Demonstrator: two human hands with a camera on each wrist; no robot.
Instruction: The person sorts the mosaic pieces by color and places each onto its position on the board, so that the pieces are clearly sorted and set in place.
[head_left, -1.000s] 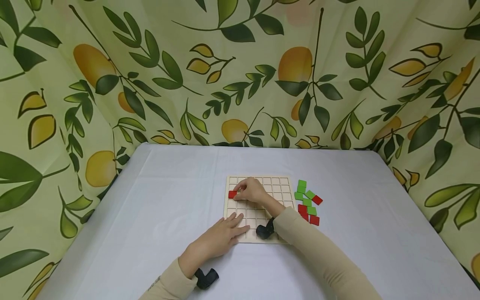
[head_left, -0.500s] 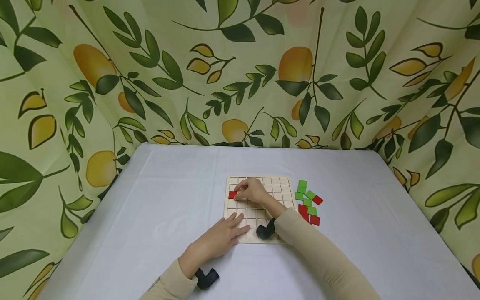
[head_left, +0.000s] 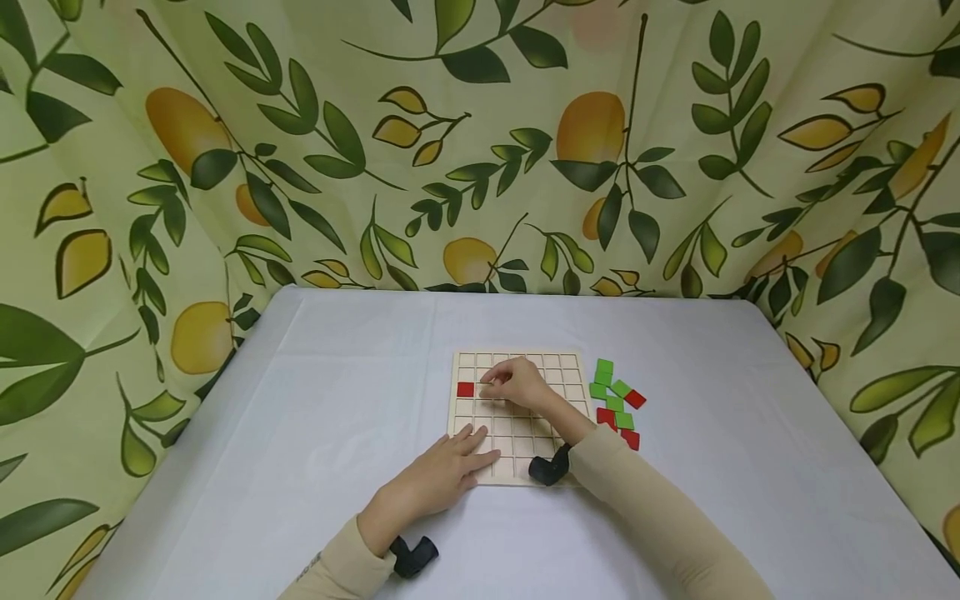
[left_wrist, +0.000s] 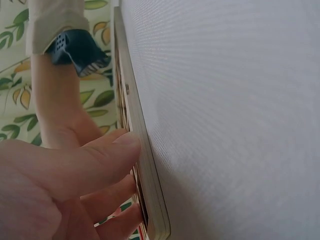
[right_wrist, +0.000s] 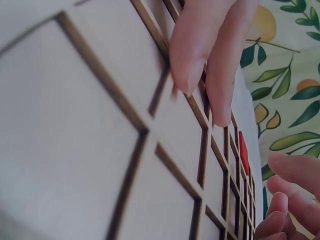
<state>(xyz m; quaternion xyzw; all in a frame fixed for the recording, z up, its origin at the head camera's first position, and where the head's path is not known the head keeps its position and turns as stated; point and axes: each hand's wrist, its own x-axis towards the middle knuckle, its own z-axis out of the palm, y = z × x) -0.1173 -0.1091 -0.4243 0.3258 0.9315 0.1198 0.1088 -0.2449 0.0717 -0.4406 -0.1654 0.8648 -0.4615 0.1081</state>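
A wooden board with a square grid (head_left: 566,392) lies on the white table. One red square tile (head_left: 465,389) sits in a cell near its left edge; it also shows as a red sliver (right_wrist: 244,152) in the right wrist view. My right hand (head_left: 519,385) hovers just right of that tile, apart from it, fingers loosely bent with nothing held. My left hand (head_left: 438,475) rests with spread fingers on the board's near left corner. In the left wrist view its thumb (left_wrist: 107,157) lies against the board's edge (left_wrist: 142,145).
Several green tiles (head_left: 603,367) and red tiles (head_left: 634,400) lie loose to the right of the board, some partly hidden by the right sleeve (head_left: 645,500). Each wrist carries a black camera mount (head_left: 414,557). A leaf-and-fruit patterned curtain (head_left: 480,167) surrounds the table.
My right hand has let go of the red tile and moved a little to the right. The tile stays in its cell. My left hand has not moved.
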